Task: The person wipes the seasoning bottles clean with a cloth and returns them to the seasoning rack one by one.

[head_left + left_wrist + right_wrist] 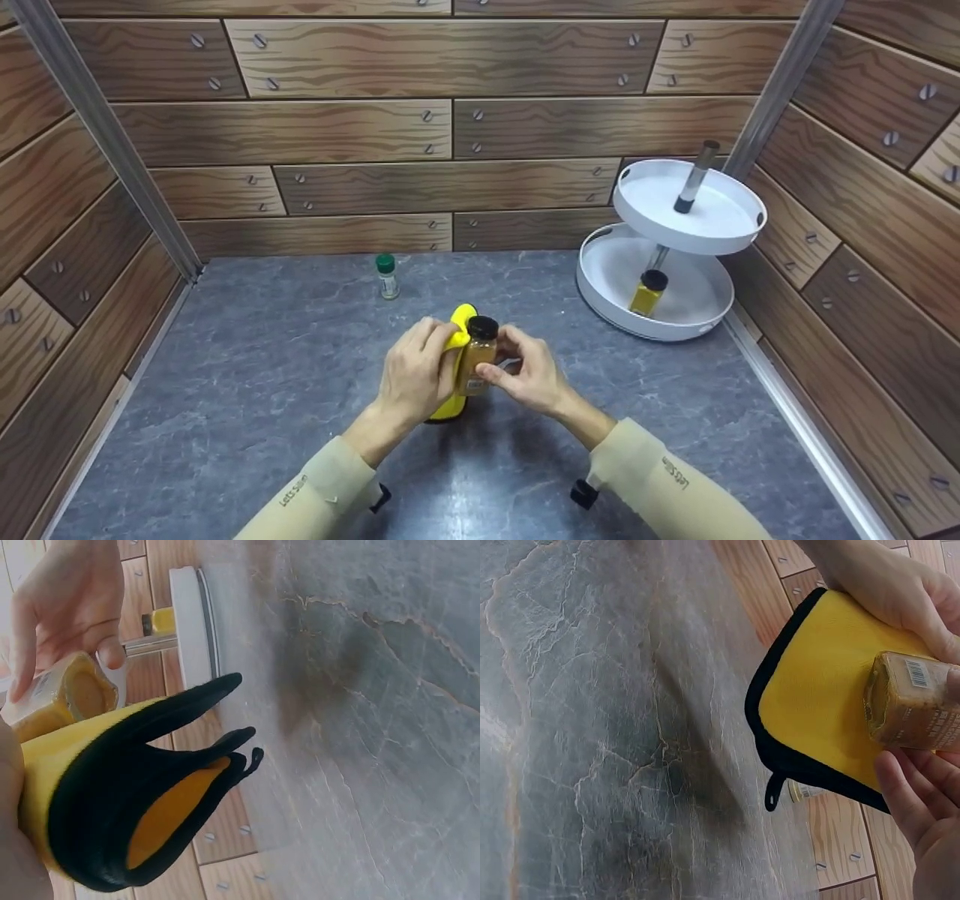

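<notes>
My right hand (531, 373) grips a square clear spice jar (915, 709) with a black lid and brownish-yellow contents, held up over the table. In my left hand (418, 365) is a folded yellow cloth (97, 720) with black edging, gripped against the jar's left side. The right wrist view shows the cloth (817, 682) spread behind the jar, its small black loop hanging down. The jar's base (90, 690) faces the camera in the left wrist view. Beyond the hands a small green-capped jar (387, 277) stands on the table.
At the right stands a white two-tier round tray (600, 300). On its lower tier is a black-lidded jar with yellow contents (645, 296). The grey marbled table (262, 375) is bordered by wood-patterned walls (337, 127) and metal edge rails.
</notes>
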`<state>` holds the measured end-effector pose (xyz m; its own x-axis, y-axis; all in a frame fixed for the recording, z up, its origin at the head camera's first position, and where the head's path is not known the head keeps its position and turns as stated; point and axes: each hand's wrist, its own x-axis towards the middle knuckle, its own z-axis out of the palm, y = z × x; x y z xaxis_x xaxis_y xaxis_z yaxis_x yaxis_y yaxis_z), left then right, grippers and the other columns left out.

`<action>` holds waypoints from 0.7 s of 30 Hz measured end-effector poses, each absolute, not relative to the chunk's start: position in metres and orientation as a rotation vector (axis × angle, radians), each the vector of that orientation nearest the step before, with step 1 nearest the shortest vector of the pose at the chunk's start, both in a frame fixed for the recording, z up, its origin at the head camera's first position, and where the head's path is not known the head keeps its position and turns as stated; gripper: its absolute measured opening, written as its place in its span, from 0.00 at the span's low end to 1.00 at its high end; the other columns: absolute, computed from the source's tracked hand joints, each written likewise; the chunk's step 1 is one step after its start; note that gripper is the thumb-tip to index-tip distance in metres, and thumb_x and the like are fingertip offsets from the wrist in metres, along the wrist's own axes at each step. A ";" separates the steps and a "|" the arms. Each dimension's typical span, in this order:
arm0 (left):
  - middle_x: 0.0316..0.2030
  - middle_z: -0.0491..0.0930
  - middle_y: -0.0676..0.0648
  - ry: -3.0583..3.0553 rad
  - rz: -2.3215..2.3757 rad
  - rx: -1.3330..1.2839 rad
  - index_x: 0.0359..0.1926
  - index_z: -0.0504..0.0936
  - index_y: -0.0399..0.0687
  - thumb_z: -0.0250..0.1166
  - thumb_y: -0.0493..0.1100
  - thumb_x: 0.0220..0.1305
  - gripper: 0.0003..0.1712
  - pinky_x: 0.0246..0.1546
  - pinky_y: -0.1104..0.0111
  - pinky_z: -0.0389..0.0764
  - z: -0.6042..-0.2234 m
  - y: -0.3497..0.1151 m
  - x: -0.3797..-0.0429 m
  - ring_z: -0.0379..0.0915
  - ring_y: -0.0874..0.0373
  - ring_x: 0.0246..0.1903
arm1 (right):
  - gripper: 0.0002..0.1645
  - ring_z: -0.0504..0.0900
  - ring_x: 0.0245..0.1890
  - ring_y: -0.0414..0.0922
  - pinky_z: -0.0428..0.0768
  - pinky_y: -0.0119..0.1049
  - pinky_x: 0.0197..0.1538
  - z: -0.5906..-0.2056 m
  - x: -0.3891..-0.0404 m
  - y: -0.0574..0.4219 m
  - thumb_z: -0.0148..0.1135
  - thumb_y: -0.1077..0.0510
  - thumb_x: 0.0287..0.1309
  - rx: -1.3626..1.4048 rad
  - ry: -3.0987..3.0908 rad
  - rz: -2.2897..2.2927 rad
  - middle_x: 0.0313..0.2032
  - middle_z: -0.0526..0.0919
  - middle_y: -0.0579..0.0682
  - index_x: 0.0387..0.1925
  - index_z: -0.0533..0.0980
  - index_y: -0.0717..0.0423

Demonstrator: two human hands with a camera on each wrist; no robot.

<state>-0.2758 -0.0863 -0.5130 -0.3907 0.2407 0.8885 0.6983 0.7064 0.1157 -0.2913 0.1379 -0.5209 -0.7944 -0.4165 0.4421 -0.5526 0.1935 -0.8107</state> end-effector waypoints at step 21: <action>0.37 0.82 0.47 -1.990 -0.601 -0.859 0.48 0.85 0.43 0.72 0.37 0.72 0.07 0.32 0.66 0.83 -0.535 -0.087 -0.265 0.78 0.56 0.31 | 0.17 0.93 0.41 0.35 0.93 0.35 0.39 -0.493 -0.306 0.150 0.74 0.67 0.68 0.868 -2.203 1.667 0.43 0.94 0.67 0.55 0.83 0.70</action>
